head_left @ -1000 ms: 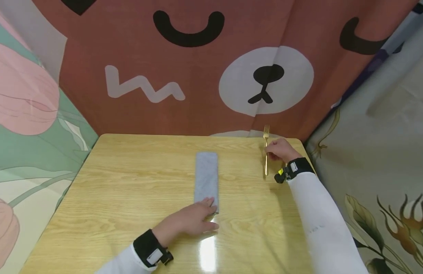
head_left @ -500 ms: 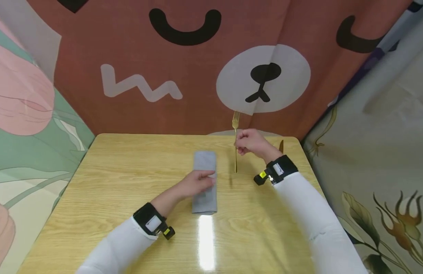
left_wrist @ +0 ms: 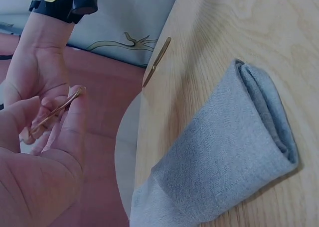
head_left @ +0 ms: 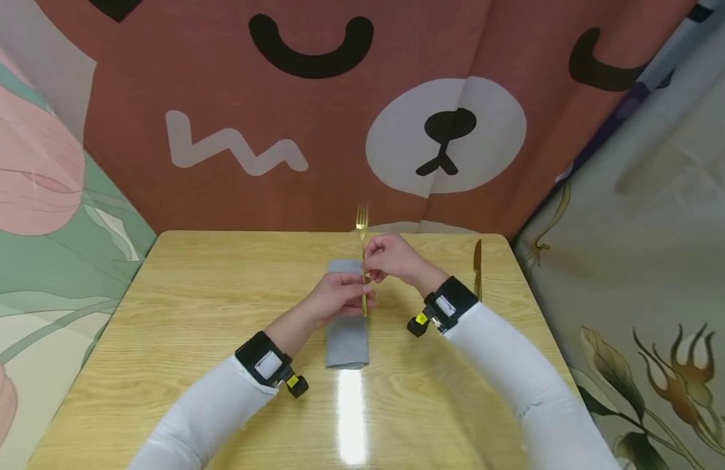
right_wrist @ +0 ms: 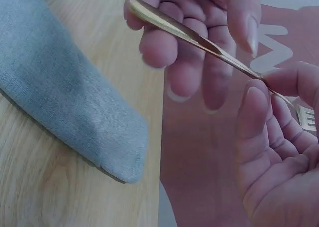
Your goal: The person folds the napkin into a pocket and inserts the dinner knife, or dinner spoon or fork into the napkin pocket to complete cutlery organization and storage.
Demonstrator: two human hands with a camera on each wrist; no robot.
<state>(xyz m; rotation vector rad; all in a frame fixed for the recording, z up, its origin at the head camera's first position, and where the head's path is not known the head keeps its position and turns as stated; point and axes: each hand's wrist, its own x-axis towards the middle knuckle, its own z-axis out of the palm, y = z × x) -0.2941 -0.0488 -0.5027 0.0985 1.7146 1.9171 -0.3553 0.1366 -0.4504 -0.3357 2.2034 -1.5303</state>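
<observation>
My right hand (head_left: pixel 396 260) pinches a gold fork (head_left: pixel 362 230) by its handle between thumb and forefinger, tines pointing away from me. My left hand (head_left: pixel 331 299) is at the lower handle, its fingers behind it and its thumb on the near side. In the right wrist view, the fork's handle (right_wrist: pixel 172 27) crosses those left fingers (right_wrist: pixel 184 80), with the left thumb lifted off it. Beneath both hands a folded grey-blue cloth napkin (head_left: pixel 347 346) lies lengthwise on the table; the hands and fork partly cover it in the head view.
A gold table knife (head_left: pixel 478 261) lies at the right of the wooden table (head_left: pixel 233 274), partly behind my right wrist. A brown curtain with a bear print (head_left: pixel 339 143) hangs at the table's far edge. Patterned cloths hang on both sides.
My right hand has carried the fork leftward from the table's right side to above the napkin. My left hand has moved up from the napkin's near end to the fork's handle.
</observation>
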